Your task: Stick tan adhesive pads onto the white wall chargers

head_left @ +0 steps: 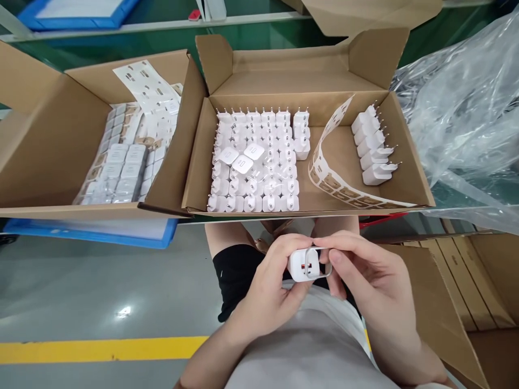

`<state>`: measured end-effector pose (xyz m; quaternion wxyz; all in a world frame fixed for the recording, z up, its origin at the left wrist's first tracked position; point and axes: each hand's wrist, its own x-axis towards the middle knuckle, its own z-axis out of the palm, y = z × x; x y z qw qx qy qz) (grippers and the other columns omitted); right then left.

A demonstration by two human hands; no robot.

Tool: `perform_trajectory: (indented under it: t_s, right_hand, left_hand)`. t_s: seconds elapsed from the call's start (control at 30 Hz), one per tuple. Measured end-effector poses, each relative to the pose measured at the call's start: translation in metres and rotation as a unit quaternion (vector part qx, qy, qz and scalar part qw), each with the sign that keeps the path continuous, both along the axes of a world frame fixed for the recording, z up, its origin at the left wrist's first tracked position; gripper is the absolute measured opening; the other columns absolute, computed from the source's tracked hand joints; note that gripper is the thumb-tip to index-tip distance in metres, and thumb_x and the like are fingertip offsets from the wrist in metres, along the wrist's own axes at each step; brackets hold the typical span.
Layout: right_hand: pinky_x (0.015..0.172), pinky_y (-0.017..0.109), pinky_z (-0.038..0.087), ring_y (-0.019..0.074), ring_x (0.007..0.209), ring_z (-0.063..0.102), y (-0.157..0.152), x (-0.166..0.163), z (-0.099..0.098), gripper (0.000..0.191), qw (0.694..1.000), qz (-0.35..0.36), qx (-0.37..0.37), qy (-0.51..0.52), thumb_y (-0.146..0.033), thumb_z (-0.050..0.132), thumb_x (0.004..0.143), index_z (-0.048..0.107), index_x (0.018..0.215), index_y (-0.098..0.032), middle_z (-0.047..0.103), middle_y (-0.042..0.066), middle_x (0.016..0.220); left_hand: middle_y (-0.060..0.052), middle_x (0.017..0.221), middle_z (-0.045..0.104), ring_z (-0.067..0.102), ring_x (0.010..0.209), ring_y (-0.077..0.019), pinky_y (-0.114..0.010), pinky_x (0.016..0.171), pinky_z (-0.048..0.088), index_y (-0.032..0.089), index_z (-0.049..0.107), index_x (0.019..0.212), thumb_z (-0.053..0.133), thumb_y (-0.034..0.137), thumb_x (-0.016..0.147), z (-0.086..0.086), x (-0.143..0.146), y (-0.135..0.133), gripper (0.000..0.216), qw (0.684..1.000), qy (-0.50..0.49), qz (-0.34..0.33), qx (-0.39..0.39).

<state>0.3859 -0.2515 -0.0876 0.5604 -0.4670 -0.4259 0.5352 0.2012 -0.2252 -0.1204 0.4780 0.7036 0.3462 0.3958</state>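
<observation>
In front of my lap, my left hand (276, 289) grips a white charger body (299, 267) between thumb and fingers. Its end facing me shows a dark opening with a bit of red inside. My right hand (367, 275) pinches a thin whitish frame-like piece (329, 263) at that end, partly overlapping the opening. Whether the frame is seated on the charger I cannot tell. Beyond my hands, a cardboard box (284, 98) holds rows of white plug chargers (253, 186), pins up, with a few loose white caps (242, 163) on top.
More plug chargers (371, 141) stand at that box's right side, beside a curled perforated strip (324, 172). Left of it, another carton (36, 156) holds bagged white parts and perforated sheets. Clear plastic bags (470, 108) lie right; an open carton (441, 302) sits lower right.
</observation>
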Motion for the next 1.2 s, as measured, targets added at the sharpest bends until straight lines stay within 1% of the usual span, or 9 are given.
perform_trajectory:
  t_s: [0.17,0.3,0.4,0.53,0.67,0.8,1.03,1.13,1.2]
  right_hand:
    - [0.054,0.023,0.056,0.0110,0.069,0.067,-0.001,-0.009,0.000,0.049,0.976,-0.042,0.112,-0.183,-0.005,0.062,0.103,0.082,0.131,-0.040,0.071,0.003,0.105]
    - [0.057,0.024,0.059,0.0151,0.079,0.070,0.000,-0.013,0.001,0.050,0.945,-0.069,0.149,-0.283,0.000,0.061,0.099,0.081,0.129,-0.035,0.071,0.005,0.102]
    - [0.064,0.025,0.064,0.0158,0.081,0.072,0.001,-0.015,0.002,0.050,0.914,-0.088,0.177,-0.353,0.002,0.060,0.097,0.080,0.130,-0.030,0.071,0.006,0.105]
    - [0.072,0.026,0.067,0.0149,0.083,0.073,0.001,-0.015,0.001,0.048,0.877,-0.095,0.227,-0.412,0.004,0.059,0.097,0.077,0.133,-0.023,0.069,0.008,0.109]
    - [0.083,0.024,0.066,0.0148,0.093,0.073,0.000,-0.014,0.001,0.048,0.884,-0.068,0.239,-0.397,0.007,0.057,0.098,0.074,0.137,-0.015,0.067,0.011,0.113]
    - [0.088,0.022,0.064,0.0134,0.098,0.071,-0.001,-0.011,0.002,0.047,0.897,-0.040,0.243,-0.366,0.006,0.058,0.099,0.072,0.140,-0.011,0.067,0.011,0.115]
    - [0.076,0.020,0.062,0.0125,0.093,0.069,0.000,-0.008,0.002,0.040,0.911,-0.031,0.228,-0.343,0.004,0.062,0.098,0.075,0.132,-0.015,0.070,0.008,0.111]
    - [0.081,0.024,0.064,0.0156,0.098,0.070,0.001,-0.005,0.001,0.046,0.911,-0.011,0.250,-0.328,0.000,0.063,0.099,0.072,0.142,-0.016,0.069,0.010,0.117]
    - [0.075,0.026,0.065,0.0167,0.096,0.070,0.002,0.000,-0.002,0.052,0.914,0.027,0.257,-0.313,-0.009,0.068,0.101,0.066,0.152,-0.018,0.068,0.012,0.123]
  left_hand:
    - [-0.011,0.134,0.073,0.072,0.125,-0.0261,-0.037,0.104,0.060,0.026,0.057,0.142,0.063,0.000,0.096,0.006,0.000,-0.001,0.053,0.999,0.042,0.009,0.031]
    - [-0.010,0.135,0.077,0.075,0.127,-0.0249,-0.037,0.109,0.060,0.027,0.057,0.143,0.062,0.000,0.097,0.008,0.001,-0.001,0.053,0.992,0.091,0.036,0.077]
    - [-0.012,0.136,0.078,0.077,0.126,-0.0274,-0.041,0.108,0.063,0.026,0.054,0.148,0.064,0.002,0.097,0.001,0.001,-0.001,0.057,0.986,0.108,0.058,0.112]
    - [-0.017,0.137,0.077,0.078,0.125,-0.0283,-0.040,0.102,0.066,0.023,0.056,0.148,0.067,0.001,0.093,-0.014,-0.001,0.002,0.060,0.980,0.042,0.056,0.188]
    - [-0.019,0.149,0.071,0.074,0.129,-0.0250,-0.036,0.099,0.066,0.027,0.055,0.151,0.065,-0.007,0.089,-0.023,-0.004,0.003,0.072,0.976,-0.014,0.043,0.213]
    - [-0.018,0.150,0.072,0.074,0.130,-0.0239,-0.035,0.101,0.065,0.028,0.057,0.146,0.066,-0.009,0.086,-0.023,-0.005,0.003,0.071,0.982,-0.041,0.031,0.180]
    - [-0.020,0.151,0.073,0.076,0.130,-0.0265,-0.035,0.093,0.067,0.030,0.056,0.150,0.074,-0.002,0.091,-0.024,-0.007,0.008,0.069,0.979,-0.076,0.004,0.190]
    - [-0.020,0.152,0.072,0.076,0.131,-0.0282,-0.038,0.094,0.067,0.030,0.056,0.151,0.078,0.003,0.094,-0.025,-0.008,0.008,0.067,0.980,-0.091,-0.002,0.179]
    - [-0.019,0.149,0.074,0.077,0.129,-0.0282,-0.037,0.093,0.068,0.029,0.057,0.151,0.081,0.007,0.094,-0.027,-0.008,0.007,0.066,0.981,-0.114,0.007,0.157]
